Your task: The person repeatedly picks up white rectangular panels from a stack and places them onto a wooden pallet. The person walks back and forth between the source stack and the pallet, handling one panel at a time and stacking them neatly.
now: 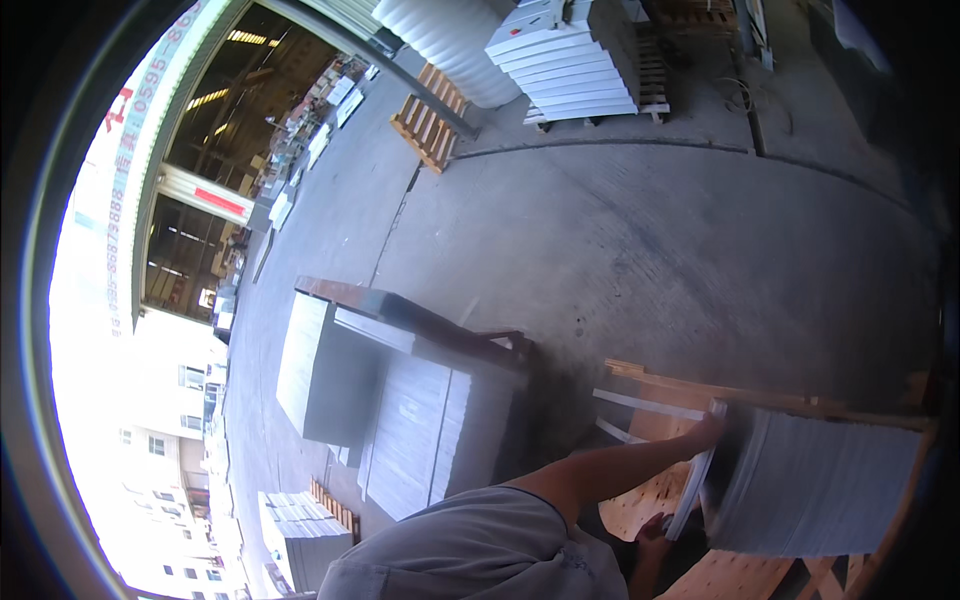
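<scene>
A thin pale slab [692, 488], seen nearly edge-on, stands on its edge in an open wooden crate. At its far end my left hand [708, 428] is closed over the top corner, with the arm stretched out. My right hand [655, 530] is lower and nearer, its fingers curled against the slab's near end; the fingers are partly in shadow. Just to the right a tight row of grey slabs [820, 485] stands upright in the crate. The crate's plywood panel [640, 490] shows to the left of the slab.
Pale strips [650, 404] cross the crate's left part. Left of my arm stand grey slabs [410, 430] on a frame with a brown beam [370, 300]. Farther off are a stacked pallet load [570, 70], an upright wooden pallet [428, 118] and white rolls [460, 50]. Another stack [305, 535] stands lower left.
</scene>
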The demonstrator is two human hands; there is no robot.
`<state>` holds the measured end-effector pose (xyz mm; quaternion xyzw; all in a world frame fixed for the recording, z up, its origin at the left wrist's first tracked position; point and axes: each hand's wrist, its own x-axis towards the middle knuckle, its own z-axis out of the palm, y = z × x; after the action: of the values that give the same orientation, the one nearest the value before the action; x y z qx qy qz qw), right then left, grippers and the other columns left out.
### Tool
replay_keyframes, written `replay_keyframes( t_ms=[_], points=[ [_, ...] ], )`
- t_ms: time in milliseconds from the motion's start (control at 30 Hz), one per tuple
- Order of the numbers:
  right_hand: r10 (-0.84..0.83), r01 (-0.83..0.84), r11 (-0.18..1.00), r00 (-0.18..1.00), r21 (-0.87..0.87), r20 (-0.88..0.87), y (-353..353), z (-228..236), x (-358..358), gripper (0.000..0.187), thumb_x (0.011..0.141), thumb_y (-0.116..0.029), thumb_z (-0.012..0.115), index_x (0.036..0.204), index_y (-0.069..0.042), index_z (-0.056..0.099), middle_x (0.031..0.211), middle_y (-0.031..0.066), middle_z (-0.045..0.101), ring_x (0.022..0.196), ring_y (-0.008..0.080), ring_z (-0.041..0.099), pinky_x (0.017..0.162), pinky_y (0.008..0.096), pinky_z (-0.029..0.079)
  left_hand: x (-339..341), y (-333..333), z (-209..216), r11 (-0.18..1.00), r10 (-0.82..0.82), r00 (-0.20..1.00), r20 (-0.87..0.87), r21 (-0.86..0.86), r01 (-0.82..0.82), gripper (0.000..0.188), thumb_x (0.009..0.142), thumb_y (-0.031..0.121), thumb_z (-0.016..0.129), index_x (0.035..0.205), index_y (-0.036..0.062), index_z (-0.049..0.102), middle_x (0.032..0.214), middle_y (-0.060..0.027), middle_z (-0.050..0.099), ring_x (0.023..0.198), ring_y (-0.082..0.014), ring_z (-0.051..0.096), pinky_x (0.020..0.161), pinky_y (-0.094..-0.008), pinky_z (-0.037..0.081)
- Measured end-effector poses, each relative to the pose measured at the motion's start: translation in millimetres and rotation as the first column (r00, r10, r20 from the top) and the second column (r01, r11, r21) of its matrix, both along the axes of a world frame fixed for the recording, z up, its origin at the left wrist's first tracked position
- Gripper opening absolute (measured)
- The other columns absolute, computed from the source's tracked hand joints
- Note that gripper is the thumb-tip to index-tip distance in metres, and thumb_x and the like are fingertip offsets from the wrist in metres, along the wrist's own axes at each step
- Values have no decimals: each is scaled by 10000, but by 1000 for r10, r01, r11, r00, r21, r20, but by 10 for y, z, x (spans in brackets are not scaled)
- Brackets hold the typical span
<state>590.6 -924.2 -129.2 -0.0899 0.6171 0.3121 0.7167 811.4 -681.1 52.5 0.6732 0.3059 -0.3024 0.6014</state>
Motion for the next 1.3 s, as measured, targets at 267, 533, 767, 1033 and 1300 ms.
replay_keyframes(
  t_ms=[267,533,767,1033,1300],
  points=[
    [474,-545,819,818,176,326,-41,-201,-96,596,872,-603,408,933,-55,636,849,91,659,734,278,611,610,426,499,330,-517,-153,995,100,994,53,23,-102,475,942,393,335,1298,85,395,1223,-358,399,1101,-433,476,931,-471,395],
    [607,-667,742,707,59,362,-71,-198,-154,559,912,-555,350,765,-85,615,739,49,620,613,239,564,488,346,429,238,-670,-534,994,97,994,55,38,-99,735,897,445,479,1350,-69,212,1202,-304,481,1029,-426,547,901,-476,419],
    [612,-643,747,765,171,202,113,-10,96,536,928,-541,301,747,-98,543,673,50,579,560,233,539,480,338,428,-49,-970,-1076,338,-922,341,183,808,482,310,897,215,466,1072,-38,512,1003,-206,608,819,-346,614,842,-493,423],
    [691,-636,720,693,-276,205,378,332,108,423,941,-456,355,804,-90,517,741,38,580,679,198,579,559,333,476,-481,-700,-493,986,-147,976,161,108,131,500,918,395,425,1056,-64,566,1048,-246,599,982,-368,577,856,-460,446],
    [646,-624,758,677,-191,352,325,310,-1,347,920,-420,405,764,-127,507,665,29,538,572,204,527,515,315,435,-827,-215,-263,965,-261,959,111,43,257,652,907,535,359,1110,-60,533,1154,-255,549,1062,-408,526,904,-460,415]
  ],
)
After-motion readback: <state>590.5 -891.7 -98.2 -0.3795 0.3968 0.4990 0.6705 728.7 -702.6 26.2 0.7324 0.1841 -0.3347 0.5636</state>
